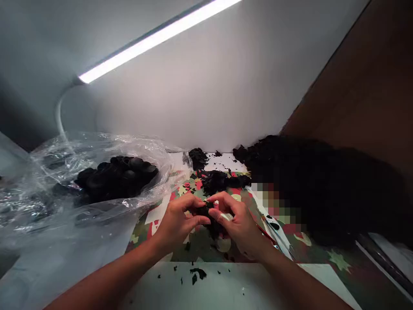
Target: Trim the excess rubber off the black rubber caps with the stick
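My left hand point(177, 217) and my right hand point(238, 221) meet in front of me, thumbs and fingers closed on a small black piece point(204, 209). Much of that piece is hidden by the fingers, so its exact shape does not show. A small white item point(227, 216) shows at the fingers of my right hand; its kind is unclear. Just beyond my hands lies a heap of black pieces and torn scraps point(214, 181). Underneath is a patterned red, green and cream cover point(200, 249).
At left, an open clear plastic bag point(164, 170) holds dark rounded pieces point(121, 174). A large black pile point(322, 185) fills the right side. Thin tools point(279, 239) lie right of my hands. Black scraps point(198, 273) dot the white surface point(180, 295) nearest me. A lit lamp point(155, 45) hangs above.
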Demonstrator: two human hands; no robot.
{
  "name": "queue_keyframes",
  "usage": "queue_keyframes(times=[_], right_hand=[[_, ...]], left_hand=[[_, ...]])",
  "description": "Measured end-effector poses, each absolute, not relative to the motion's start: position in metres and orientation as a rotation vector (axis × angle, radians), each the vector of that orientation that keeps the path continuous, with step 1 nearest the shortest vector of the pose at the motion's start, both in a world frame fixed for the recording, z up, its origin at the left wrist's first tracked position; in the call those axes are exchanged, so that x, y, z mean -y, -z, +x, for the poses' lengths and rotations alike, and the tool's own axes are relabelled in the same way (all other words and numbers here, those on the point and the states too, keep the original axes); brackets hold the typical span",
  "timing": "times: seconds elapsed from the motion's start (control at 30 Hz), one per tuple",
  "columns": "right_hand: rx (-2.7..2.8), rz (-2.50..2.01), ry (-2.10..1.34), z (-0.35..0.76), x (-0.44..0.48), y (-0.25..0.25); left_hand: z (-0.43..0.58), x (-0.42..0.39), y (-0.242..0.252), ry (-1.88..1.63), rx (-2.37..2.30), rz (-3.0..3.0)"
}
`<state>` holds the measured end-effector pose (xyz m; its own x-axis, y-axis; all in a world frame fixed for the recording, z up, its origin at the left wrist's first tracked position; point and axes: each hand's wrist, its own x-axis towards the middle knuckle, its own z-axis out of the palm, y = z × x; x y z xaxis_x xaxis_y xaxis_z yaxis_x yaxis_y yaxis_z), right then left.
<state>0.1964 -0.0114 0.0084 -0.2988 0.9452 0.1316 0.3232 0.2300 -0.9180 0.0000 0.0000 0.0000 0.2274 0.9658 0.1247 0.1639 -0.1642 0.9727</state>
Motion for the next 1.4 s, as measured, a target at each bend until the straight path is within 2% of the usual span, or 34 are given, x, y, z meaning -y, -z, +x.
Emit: queue_keyframes(times=[0.37, 0.63, 0.77, 0.9, 1.07, 1.27, 1.4], right_hand=[[1.639, -1.160, -1.174, 0.192, 0.010, -0.002], [1.615, -1.186, -1.168, 0.181, 0.011, -0.002], [1.685, -1.210, -0.864, 0.187, 0.006, 0.000], [1.719, -1.200, -0.758, 0.192, 0.001, 0.000], [1.757, -1.150, -0.736, 0.195, 0.003, -0.004], [1.901, -0.795, -0.426, 0.196, 0.004, -0.007], [1.971, -0.727, -0.309, 0.196, 0.005, -0.003]], left_hand=[[0.000, 0.000, 0.003, -1.096, -0.906, 1.317], [0.000, -0.003, 0.024, -1.506, -1.058, 1.725], [-0.002, -0.003, 0.018, -1.308, -1.018, 1.660], [-0.002, -0.003, 0.005, -1.067, -0.931, 1.348], [-0.002, -0.003, -0.002, -1.075, -0.915, 1.256], [-0.006, -0.005, -0.002, -0.996, -0.908, 1.290], [-0.006, -0.004, 0.001, -0.923, -0.843, 1.158]])
